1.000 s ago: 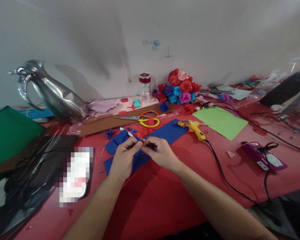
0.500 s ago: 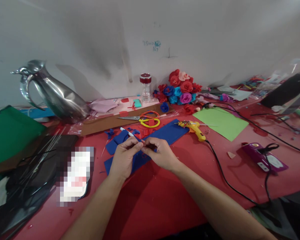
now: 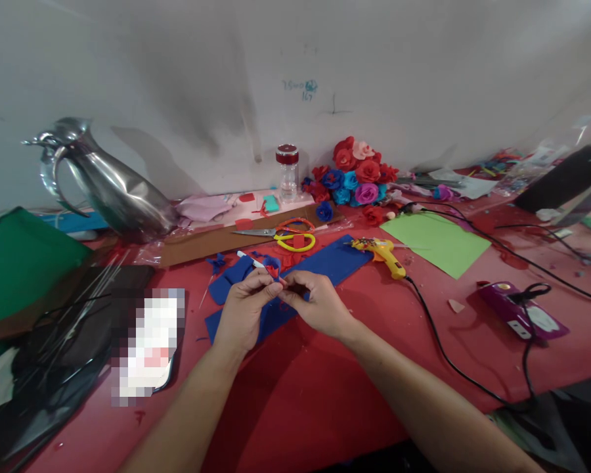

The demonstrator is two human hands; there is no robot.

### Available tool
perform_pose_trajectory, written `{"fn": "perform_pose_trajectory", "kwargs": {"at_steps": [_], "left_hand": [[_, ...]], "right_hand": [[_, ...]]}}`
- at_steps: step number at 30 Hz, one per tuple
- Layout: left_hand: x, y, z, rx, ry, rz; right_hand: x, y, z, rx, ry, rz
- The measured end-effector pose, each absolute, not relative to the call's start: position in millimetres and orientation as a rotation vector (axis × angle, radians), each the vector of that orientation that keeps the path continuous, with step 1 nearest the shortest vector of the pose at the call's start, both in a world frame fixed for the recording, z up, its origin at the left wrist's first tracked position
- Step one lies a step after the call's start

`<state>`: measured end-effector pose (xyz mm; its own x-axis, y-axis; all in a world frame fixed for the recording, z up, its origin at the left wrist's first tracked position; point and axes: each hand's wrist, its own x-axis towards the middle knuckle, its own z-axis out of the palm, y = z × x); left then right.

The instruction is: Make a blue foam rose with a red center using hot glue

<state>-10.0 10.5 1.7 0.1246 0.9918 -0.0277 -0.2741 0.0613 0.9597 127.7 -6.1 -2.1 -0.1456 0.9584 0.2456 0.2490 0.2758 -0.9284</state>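
A small cupped blue paper flower point(image 3: 272, 264) rises between my two hands, with red showing inside its rim. My left hand point(image 3: 249, 299) pinches its base between thumb and fingers. My right hand point(image 3: 315, 299) is closed at the same base, thumb against fingertips, touching the left fingertips. Beneath and behind them lies a long blue crepe paper strip point(image 3: 320, 263). A folded blue paper piece point(image 3: 221, 287) and a white pen-like stick point(image 3: 249, 259) lie just left of the flower. The lowest part of the flower is hidden by my fingers.
Yellow-handled scissors point(image 3: 295, 242) rest on brown cardboard point(image 3: 201, 243). To the right are a yellow glue gun point(image 3: 384, 253) with its cord, green paper point(image 3: 436, 240) and a purple power box point(image 3: 522, 312). A phone point(image 3: 150, 348), steel jug point(image 3: 118, 187) and glass bottle point(image 3: 289, 177) stand around.
The blue paper flower now stands up from my fingertips with its cup showing; before, it lay lower and flatter. Both hands have kept nearly the same place.
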Motion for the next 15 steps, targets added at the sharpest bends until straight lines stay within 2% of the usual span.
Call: {"fn": "perform_pose_trajectory", "kwargs": {"at_steps": [15], "left_hand": [[-9.1, 9.0, 2.4, 0.961, 0.933, 1.188]], "right_hand": [[127.5, -5.6, -3.2, -1.161, -1.621, 0.932]]}}
